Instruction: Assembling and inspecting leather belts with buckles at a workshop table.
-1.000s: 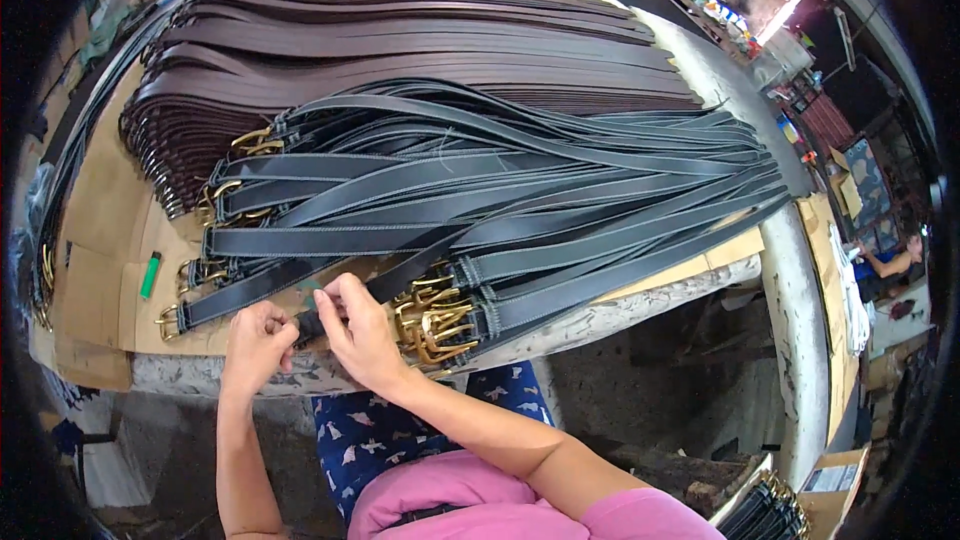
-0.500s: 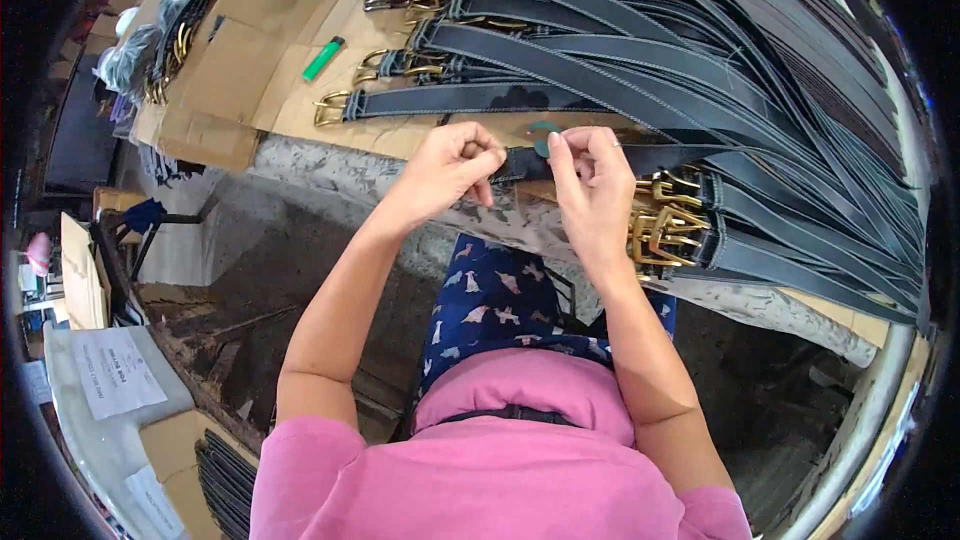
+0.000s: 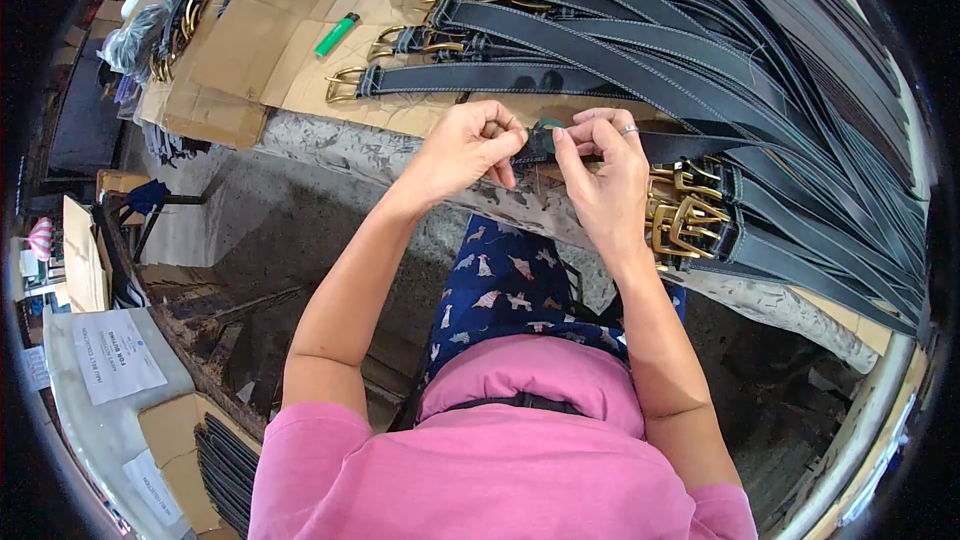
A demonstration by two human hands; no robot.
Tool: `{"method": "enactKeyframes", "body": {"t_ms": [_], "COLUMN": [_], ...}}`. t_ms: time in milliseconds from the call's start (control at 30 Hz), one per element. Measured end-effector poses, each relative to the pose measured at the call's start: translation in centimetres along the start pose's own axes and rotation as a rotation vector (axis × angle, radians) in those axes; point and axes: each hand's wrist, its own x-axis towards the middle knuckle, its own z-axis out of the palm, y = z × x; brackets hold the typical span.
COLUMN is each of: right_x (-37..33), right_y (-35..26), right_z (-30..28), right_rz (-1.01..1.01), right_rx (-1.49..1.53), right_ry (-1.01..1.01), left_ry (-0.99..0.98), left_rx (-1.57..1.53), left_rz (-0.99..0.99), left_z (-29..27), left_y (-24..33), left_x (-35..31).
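Observation:
A black leather belt (image 3: 537, 149) with pale stitching lies at the table's front edge, between and partly behind my hands. My left hand (image 3: 472, 147) is closed in a pinch at the belt's left end, its fingertips covering that end. Between the thumb and index finger of my right hand (image 3: 606, 168) is a small dark green piece with a rounded edge (image 3: 547, 126). It is held just over the belt, and its kind is unclear. A ring sits on a right finger. Beyond the hands, another black belt (image 3: 480, 79) lies flat, its gold buckle (image 3: 344, 86) at the left.
Many black belts (image 3: 690, 80) spread across the back and right. Gold buckles (image 3: 688, 215) cluster beside my right wrist. A green lighter (image 3: 337, 34) lies on the cardboard (image 3: 285, 0). The wrapped table edge (image 3: 340, 145) runs before me. A carton of dark strips (image 3: 180, 430) stands lower left.
The view has shifted slightly. Both hands stay close together at the belt; the green piece has tilted, showing less of its rounded face, and sits lower against the belt.

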Motion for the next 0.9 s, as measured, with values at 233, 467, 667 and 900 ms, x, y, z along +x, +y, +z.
{"method": "enactKeyframes", "body": {"t_ms": [233,467,667,900], "right_x": [0.0,-0.1,-0.3,-0.6], "right_y": [0.2,-0.4,-0.3,0.3], "right_z": [-0.1,-0.4,-1.2,-1.1], "right_rz": [-0.030,0.012,0.089,0.097], "right_rx": [-0.041,-0.029,0.025,0.116], "right_ry": [-0.012,-0.031,-0.025,0.003], "left_ry": [0.003,0.017,0.153,0.067], "left_rx": [0.027,0.016,0.398,0.626], "left_rz": [0.013,0.014,0.374,0.295], "left_z": [0.2,0.3,-1.5,-1.7], "left_y": [0.1,0.2,0.5,0.9], "left_x": [0.2,0.0,-0.3,1.4]}}
